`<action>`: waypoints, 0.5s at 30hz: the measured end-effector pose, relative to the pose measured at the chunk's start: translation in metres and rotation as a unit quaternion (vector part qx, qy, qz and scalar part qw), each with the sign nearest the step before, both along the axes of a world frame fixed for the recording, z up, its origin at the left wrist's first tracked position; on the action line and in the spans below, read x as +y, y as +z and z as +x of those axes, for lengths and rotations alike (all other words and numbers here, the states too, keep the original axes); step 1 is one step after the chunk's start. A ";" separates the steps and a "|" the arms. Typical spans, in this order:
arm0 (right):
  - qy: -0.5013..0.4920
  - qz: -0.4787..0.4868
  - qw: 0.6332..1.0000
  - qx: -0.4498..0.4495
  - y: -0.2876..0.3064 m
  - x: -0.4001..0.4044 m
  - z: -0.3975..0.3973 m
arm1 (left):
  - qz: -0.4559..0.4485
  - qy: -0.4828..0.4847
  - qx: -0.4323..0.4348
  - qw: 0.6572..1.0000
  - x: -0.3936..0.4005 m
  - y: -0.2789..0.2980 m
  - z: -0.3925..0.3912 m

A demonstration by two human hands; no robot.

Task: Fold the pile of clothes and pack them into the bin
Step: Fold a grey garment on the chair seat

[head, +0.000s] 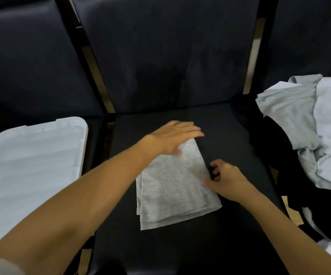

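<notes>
Cloth (pixel 172 187), grey and already folded into a narrow strip, lies on the middle seat (pixel 230 135). Left hand (pixel 175 135) lies flat, fingers straight, on its far end; right hand (pixel 223 180) pinches the right edge in a curled grip. Best to smooth outward, square the layers, then fold end to end. Bin (pixel 27 165) waits at left, pile (pixel 309 126) at right.

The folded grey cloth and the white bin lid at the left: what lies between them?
In the head view, the left forearm crosses that stretch above the black seat, and the dark gap between the chairs separates the folded grey cloth from the white bin lid.
</notes>
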State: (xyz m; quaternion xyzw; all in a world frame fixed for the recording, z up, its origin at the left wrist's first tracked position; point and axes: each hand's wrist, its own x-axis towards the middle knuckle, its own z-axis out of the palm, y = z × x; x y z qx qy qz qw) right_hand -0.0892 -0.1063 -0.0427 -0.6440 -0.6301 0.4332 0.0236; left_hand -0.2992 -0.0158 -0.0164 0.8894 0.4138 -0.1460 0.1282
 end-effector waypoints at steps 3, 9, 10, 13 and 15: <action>-0.013 -0.036 0.998 0.051 -0.003 0.003 -0.009 | -0.020 -0.051 0.096 0.994 0.014 -0.003 0.023; 0.039 -0.039 0.997 0.054 0.004 0.009 -0.004 | -0.023 -0.012 0.031 0.999 0.007 0.023 -0.008; 0.047 -0.014 0.996 0.069 0.008 0.010 -0.001 | -0.035 0.023 -0.001 0.999 -0.001 0.033 -0.016; 0.075 0.076 0.984 0.141 0.027 0.006 0.002 | -0.047 0.149 -0.083 0.984 -0.037 0.068 -0.047; 0.097 0.120 0.977 0.144 0.046 -0.002 -0.003 | -0.045 0.221 -0.132 0.965 -0.073 0.092 -0.071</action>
